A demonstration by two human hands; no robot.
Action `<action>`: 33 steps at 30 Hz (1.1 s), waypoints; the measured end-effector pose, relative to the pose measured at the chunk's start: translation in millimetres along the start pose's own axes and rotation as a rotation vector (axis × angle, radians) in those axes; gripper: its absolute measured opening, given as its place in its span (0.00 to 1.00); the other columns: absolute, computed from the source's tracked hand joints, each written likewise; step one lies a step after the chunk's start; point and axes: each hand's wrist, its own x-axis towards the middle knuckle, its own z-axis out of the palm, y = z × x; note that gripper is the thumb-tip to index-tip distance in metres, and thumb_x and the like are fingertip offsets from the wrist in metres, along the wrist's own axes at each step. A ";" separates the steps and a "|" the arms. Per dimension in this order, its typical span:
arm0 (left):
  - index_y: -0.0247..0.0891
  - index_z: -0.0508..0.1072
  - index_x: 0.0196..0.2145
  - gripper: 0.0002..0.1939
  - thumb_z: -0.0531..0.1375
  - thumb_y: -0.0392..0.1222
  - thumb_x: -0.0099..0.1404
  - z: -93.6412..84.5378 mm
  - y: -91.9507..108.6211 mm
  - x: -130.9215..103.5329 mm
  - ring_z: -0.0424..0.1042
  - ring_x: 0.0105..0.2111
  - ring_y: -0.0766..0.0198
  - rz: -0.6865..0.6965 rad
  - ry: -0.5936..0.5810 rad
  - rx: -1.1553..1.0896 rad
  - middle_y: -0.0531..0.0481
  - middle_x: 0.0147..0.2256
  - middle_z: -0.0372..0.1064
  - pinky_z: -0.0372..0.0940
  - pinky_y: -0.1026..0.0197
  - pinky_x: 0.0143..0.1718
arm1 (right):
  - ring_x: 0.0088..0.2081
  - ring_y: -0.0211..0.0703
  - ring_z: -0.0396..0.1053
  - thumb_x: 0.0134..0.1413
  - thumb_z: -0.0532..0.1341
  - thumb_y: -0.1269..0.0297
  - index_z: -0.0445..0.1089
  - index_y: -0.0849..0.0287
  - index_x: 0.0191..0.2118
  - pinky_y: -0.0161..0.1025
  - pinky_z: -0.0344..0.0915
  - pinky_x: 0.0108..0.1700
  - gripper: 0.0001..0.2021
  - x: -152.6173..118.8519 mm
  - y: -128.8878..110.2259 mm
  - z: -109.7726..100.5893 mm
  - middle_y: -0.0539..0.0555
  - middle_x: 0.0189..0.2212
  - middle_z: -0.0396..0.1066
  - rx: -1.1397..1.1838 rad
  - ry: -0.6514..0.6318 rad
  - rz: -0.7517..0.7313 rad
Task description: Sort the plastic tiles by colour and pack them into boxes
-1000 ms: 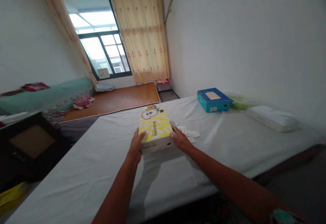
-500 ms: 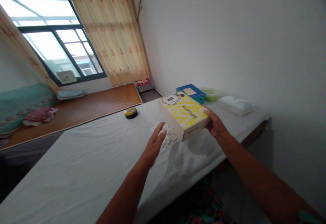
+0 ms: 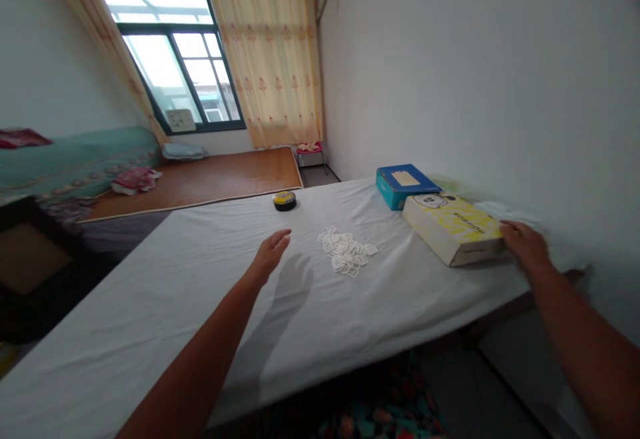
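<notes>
My right hand grips the right end of a yellow and white BOBDOG box, low over the right part of the table. Over the white cloth, my left hand hovers with its fingers apart and holds nothing. Between the hands lies a loose pile of small white card-like pieces. A round black and yellow tin stands behind my left hand. Just behind the yellow box is a blue box.
The table wears a white cloth, its near edge in front of my body. A white wall borders the right side. Beyond are a brown bed, a pink stool and a curtained window. A dark chair stands at the left.
The yellow box has moved right with my right hand, away from the white pieces. My left hand has moved left, away from the pile. The view has turned left.
</notes>
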 end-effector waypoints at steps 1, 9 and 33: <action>0.45 0.77 0.43 0.13 0.60 0.48 0.62 -1.8 -5.3 3.3 0.70 0.51 0.46 0.006 0.009 0.015 0.43 0.47 0.74 0.68 0.45 0.49 | 0.64 0.66 0.53 0.47 0.63 0.61 0.74 0.59 0.43 0.62 0.57 0.55 0.15 1.3 -5.9 3.3 0.73 0.61 0.58 -0.135 0.071 -0.093; 0.42 0.75 0.40 0.11 0.54 0.34 0.63 4.0 -49.5 32.8 0.71 0.49 0.52 0.121 0.172 0.161 0.43 0.46 0.72 0.68 0.44 0.51 | 0.54 0.60 0.66 0.61 0.54 0.52 0.65 0.59 0.58 0.59 0.62 0.56 0.24 -84.1 -73.2 170.8 0.64 0.52 0.69 -0.598 -0.430 -0.927; 0.41 0.67 0.54 0.23 0.53 0.29 0.63 3.5 -60.0 8.7 0.64 0.54 0.58 0.500 0.441 0.385 0.46 0.52 0.68 0.61 0.50 0.58 | 0.56 0.60 0.65 0.50 0.60 0.40 0.61 0.61 0.61 0.48 0.63 0.51 0.38 -102.5 -103.0 627.2 0.69 0.56 0.66 -0.856 -0.777 -0.518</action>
